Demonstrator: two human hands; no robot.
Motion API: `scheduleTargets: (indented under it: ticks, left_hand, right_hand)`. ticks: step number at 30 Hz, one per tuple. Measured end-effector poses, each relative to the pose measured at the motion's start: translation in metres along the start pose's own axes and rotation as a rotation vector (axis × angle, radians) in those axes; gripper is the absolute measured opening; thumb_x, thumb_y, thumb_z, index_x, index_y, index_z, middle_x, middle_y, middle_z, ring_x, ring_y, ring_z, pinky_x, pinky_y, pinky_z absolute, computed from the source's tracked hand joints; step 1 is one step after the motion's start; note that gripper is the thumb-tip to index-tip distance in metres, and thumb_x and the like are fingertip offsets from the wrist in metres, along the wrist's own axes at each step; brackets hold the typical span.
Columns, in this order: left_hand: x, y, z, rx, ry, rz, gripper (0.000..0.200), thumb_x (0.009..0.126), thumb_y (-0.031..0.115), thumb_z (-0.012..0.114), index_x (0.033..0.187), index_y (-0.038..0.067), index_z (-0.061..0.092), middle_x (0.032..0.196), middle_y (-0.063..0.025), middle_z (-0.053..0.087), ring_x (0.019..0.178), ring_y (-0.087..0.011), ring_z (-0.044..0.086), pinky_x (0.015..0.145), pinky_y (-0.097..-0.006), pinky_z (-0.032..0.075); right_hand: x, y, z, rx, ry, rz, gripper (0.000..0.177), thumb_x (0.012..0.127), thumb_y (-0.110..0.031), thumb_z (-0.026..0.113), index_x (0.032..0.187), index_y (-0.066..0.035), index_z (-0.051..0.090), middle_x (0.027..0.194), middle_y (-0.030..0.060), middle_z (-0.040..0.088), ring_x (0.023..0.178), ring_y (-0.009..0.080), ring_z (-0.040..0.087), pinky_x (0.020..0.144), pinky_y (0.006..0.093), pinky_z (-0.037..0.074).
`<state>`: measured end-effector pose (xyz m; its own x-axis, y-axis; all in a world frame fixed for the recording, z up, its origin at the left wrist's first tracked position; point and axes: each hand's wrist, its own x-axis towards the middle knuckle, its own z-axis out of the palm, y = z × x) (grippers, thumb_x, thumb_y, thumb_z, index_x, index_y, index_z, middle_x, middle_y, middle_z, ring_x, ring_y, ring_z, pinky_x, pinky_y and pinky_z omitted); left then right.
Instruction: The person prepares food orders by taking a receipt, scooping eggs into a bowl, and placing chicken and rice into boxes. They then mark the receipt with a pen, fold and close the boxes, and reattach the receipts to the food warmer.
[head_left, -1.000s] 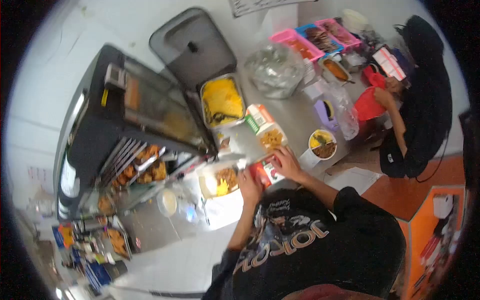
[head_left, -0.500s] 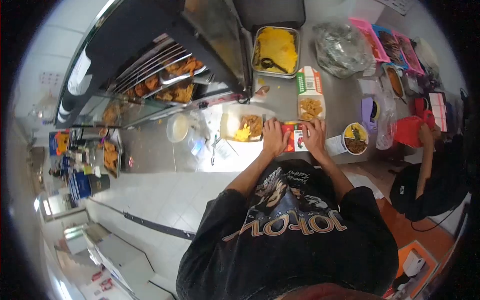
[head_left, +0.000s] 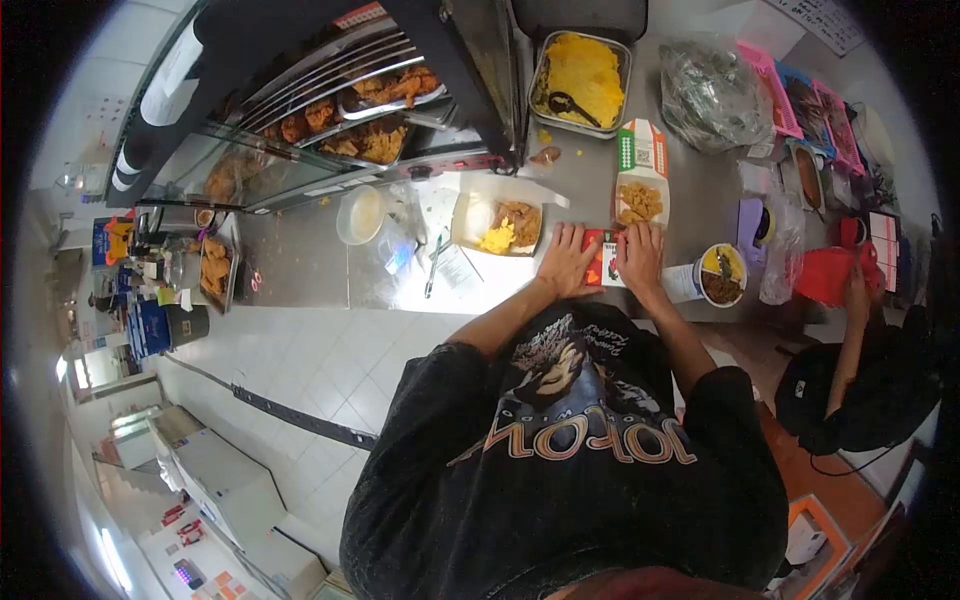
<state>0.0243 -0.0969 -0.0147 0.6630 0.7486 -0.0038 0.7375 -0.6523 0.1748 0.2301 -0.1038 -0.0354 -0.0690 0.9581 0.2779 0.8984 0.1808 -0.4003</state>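
My left hand lies on the left side of a small red and white carton, fingers closed over its edge. My right hand grips the carton's right side, so only a narrow strip shows between my hands. Left of them sits an open paper box with white rice, yellow pieces and browned food. Just beyond my right hand stands an open green, white and orange box with fried pieces inside. On the right, a round paper tub holds yellow and dark brown food.
A steel pan of yellow food with a black spoon stands at the back. A glass cabinet with fried chicken rises at the left. A bulky plastic bag and pink baskets line the right. A co-worker's hand holds a red item.
The view has shifted slightly, moving the counter rightward. My left hand now covers more of the carton, and my hands are a little closer together.
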Motion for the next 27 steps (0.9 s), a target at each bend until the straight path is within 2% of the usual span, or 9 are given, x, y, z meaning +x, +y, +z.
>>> scheduleTargets:
  ticks: [4,9,13,18,21,24,25,26,27]
  left_hand:
    - [-0.002,0.004,-0.012,-0.023,0.03,-0.016,0.111,0.072,0.072,0.073,0.151,0.004,0.037,0.143,-0.0266,0.042,0.135,-0.0455,0.036,0.118,-0.0571,0.023]
    - [0.0,0.014,-0.029,-0.059,-0.086,-0.084,0.113,0.062,0.059,0.086,0.147,0.001,0.04,0.141,-0.0219,0.045,0.135,-0.0421,0.039,0.116,-0.0533,0.029]
    - [-0.001,0.014,-0.015,-0.077,-0.031,-0.034,0.107,0.062,0.057,0.087,0.143,0.001,0.044,0.139,-0.0214,0.046,0.135,-0.0416,0.039,0.114,-0.0542,0.03]
    - [0.007,0.011,-0.014,-0.114,-0.021,-0.08,0.1,0.06,0.054,0.089,0.137,0.006,0.048,0.137,-0.0208,0.047,0.133,-0.0408,0.04,0.113,-0.0565,0.029]
    - [0.001,0.019,-0.023,-0.028,0.022,-0.049,0.084,0.069,0.048,0.085,0.138,0.016,0.05,0.135,-0.0181,0.048,0.133,-0.0387,0.04,0.11,-0.0596,0.028]
    - [-0.01,0.019,-0.001,-0.011,0.361,0.008,0.059,0.08,0.04,0.075,0.134,0.024,0.055,0.131,-0.0156,0.05,0.13,-0.0366,0.041,0.107,-0.0623,0.029]
    - [-0.015,0.023,-0.013,-0.047,0.44,-0.036,0.041,0.087,0.033,0.067,0.127,0.027,0.061,0.125,-0.0129,0.052,0.125,-0.0364,0.045,0.103,-0.0627,0.031]
    - [-0.026,0.028,-0.028,-0.051,0.4,-0.039,0.038,0.086,0.03,0.067,0.123,0.024,0.063,0.12,-0.0112,0.053,0.12,-0.0353,0.047,0.101,-0.0617,0.033]
    - [-0.038,0.033,-0.042,-0.052,0.361,-0.046,0.035,0.085,0.027,0.068,0.12,0.022,0.066,0.115,-0.0094,0.055,0.115,-0.0341,0.05,0.098,-0.0606,0.034]
  right_hand:
    - [-0.005,-0.005,-0.008,0.055,0.088,0.029,0.032,0.091,-0.028,0.068,0.117,-0.011,0.066,0.117,0.011,0.059,0.114,0.0355,0.051,0.096,0.0505,0.04]
    - [-0.012,-0.016,-0.008,0.086,0.094,-0.047,0.035,0.089,-0.031,0.07,0.116,-0.009,0.066,0.119,0.0097,0.058,0.115,0.0344,0.05,0.096,0.0506,0.04]
    - [-0.004,-0.029,-0.016,-0.077,-0.037,-0.026,0.038,0.085,-0.032,0.071,0.114,-0.008,0.066,0.119,0.0095,0.058,0.114,0.0341,0.05,0.093,0.0492,0.04]
    - [0.006,-0.022,-0.01,0.001,0.04,-0.143,0.034,0.08,-0.032,0.072,0.102,-0.008,0.064,0.111,0.0098,0.059,0.109,0.0338,0.051,0.091,0.0486,0.039]
    - [0.009,-0.019,-0.015,0.045,0.154,-0.188,0.028,0.078,-0.03,0.074,0.093,-0.008,0.064,0.099,0.0093,0.059,0.103,0.0328,0.054,0.088,0.048,0.04]
    - [0.001,-0.035,-0.04,0.187,0.261,-0.229,0.023,0.074,-0.023,0.077,0.084,-0.009,0.062,0.089,0.0078,0.057,0.093,0.0307,0.056,0.082,0.0455,0.041]
    - [-0.003,-0.045,-0.056,0.25,0.287,-0.244,0.022,0.073,-0.021,0.079,0.081,-0.009,0.062,0.085,0.0073,0.057,0.089,0.0299,0.057,0.079,0.0444,0.042]
    - [-0.003,-0.057,-0.078,0.352,0.26,-0.25,0.023,0.07,-0.015,0.082,0.078,-0.009,0.062,0.082,0.0061,0.056,0.079,0.0284,0.058,0.075,0.0416,0.043]
    - [-0.014,-0.059,-0.09,0.369,0.214,-0.238,0.023,0.07,-0.015,0.082,0.078,-0.009,0.062,0.082,0.0062,0.057,0.079,0.0283,0.058,0.074,0.0418,0.043]
